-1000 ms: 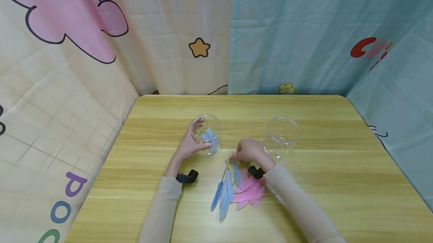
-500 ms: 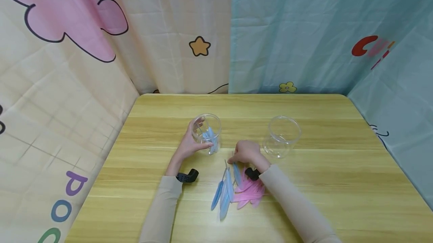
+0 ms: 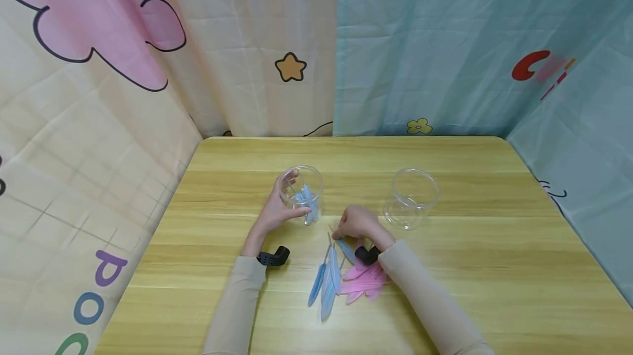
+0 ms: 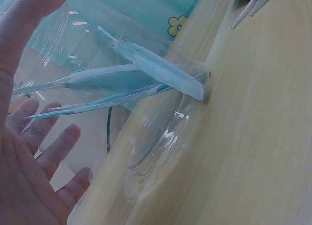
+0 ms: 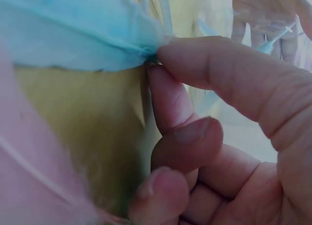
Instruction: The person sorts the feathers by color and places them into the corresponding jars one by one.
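Note:
My left hand (image 3: pixel 278 211) is wrapped around a clear plastic cup (image 3: pixel 316 194), thumb in front and fingers behind. Inside the cup lean several light blue feathers (image 4: pixel 156 71). To the right of it, my right hand (image 3: pixel 360 222) pinches a blue feather (image 5: pixel 83 34) by its quill end between thumb and index finger, low over the table. Several other blue feathers (image 3: pixel 330 283) lie just below that hand with their quills pointing away from me. A pile of pink feathers (image 3: pixel 363 283) lies beside them, partly hidden by the right wrist.
A second clear cup (image 3: pixel 414 204) stands to the right, behind my right forearm. The wooden table (image 3: pixel 494 267) reaches back to printed curtains (image 3: pixel 420 42). Each wrist carries a black camera strap (image 3: pixel 273 257).
My right hand has shifted slightly left, and the blue feather at its fingertips has swung to a more slanted angle. The left hand and its cup have stayed put.

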